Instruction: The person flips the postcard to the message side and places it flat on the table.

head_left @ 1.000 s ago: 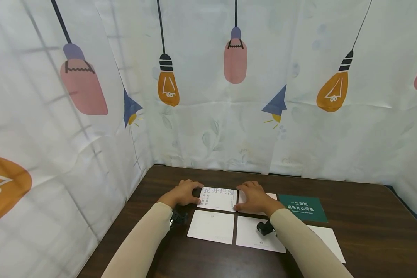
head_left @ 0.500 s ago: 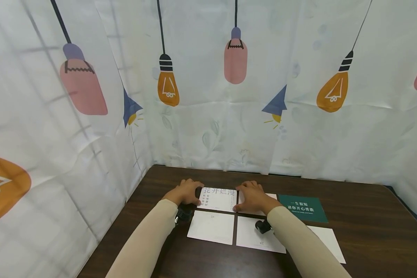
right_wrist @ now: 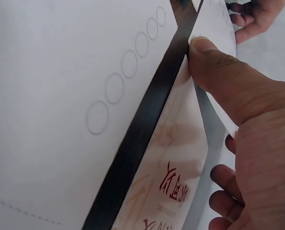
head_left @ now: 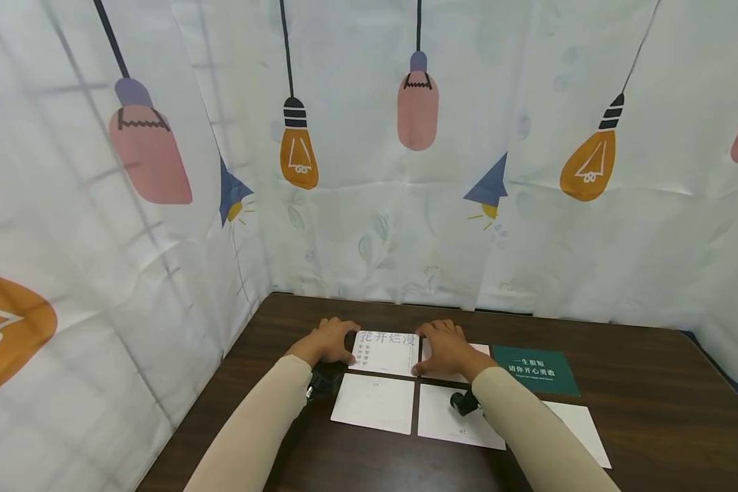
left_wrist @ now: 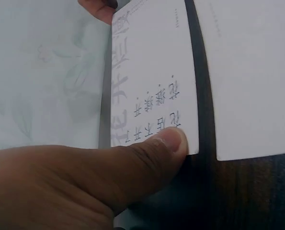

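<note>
Obscuring red-lettered card (right_wrist: 167,153) partly: right hand (head_left: 449,350)

Matt paper cards (head_left: 385,354), semi-gloss wood-look tbl (head_left: 670,383), wrinkled cloth b/g curtain (head_left: 357,137)

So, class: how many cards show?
6. Far row: lettered card touched by left hand, pinkish card partly behind right hand, green card. Near row: left white card, middle white card, right white card partly behind sleeve. Others may be hidden.

The left hand (left_wrist: 92,176) holds the printed card (left_wrist: 156,62), thumb near one corner, just beside a second card (left_wrist: 257,86).
</note>
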`<state>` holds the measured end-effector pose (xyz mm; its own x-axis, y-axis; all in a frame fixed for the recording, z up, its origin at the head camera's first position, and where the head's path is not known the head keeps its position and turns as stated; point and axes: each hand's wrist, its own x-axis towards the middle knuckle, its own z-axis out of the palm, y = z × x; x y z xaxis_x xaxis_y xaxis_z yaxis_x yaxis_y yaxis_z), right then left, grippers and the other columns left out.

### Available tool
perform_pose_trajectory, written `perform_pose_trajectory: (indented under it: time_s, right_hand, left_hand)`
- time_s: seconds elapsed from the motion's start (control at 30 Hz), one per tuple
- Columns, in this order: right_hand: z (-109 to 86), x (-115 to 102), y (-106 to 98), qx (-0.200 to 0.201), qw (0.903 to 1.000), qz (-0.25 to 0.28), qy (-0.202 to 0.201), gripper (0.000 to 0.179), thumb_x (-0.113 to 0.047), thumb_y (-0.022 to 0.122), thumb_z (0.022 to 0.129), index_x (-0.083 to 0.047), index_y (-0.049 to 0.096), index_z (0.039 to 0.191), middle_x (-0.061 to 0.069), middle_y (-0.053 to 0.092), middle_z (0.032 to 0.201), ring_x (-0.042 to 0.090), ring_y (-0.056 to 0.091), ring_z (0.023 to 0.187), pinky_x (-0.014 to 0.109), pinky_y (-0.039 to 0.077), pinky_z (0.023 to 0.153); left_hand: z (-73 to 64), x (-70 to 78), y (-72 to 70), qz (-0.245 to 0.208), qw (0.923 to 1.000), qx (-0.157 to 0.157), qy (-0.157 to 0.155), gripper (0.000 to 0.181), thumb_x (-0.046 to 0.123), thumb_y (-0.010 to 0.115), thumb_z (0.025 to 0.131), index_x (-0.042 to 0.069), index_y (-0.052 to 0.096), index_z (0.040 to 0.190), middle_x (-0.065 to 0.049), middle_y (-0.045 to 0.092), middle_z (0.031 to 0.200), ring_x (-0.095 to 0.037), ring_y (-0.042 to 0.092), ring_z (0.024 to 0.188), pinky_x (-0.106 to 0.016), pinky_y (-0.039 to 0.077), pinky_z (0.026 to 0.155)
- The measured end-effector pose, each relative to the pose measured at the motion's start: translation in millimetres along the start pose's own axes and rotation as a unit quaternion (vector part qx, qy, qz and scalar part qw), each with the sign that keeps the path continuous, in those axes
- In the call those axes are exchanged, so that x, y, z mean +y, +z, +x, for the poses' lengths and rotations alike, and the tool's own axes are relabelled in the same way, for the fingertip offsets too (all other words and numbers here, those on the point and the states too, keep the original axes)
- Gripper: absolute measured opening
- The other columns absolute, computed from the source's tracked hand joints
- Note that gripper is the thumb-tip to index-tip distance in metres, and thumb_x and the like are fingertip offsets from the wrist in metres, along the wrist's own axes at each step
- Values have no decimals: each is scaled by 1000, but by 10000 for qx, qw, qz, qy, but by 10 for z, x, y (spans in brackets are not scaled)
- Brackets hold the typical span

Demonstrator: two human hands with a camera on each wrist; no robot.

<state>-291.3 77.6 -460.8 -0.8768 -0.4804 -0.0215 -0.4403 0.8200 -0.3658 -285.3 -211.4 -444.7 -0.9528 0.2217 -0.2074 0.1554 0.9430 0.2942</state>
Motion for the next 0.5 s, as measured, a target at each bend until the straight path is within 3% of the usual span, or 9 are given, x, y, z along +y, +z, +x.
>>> perform_pose_trajectory:
  time_s: [0.23,0.5]
  right_hand:
    - [-16,-20,25,219,9998,31,25,83,-45,94,71,-11,57,136,9,56,140,36,40,136,53,30,111]
    - [-50,-57,35,381,9988,297,45,83,-40,96,70,-10,57,137,2,64,124,28,48,126,47,33,104]
  left_hand:
    - [-62,-37,52,-294,9987,351,238,74,29,89,82,19,54,146,-9,60,129,-39,45,127,-62,33,106]
    - [-113,-61,116,-455,9949,782,436,75,26,90,81,17,52,145,4,65,110,-28,52,110,-54,35,97]
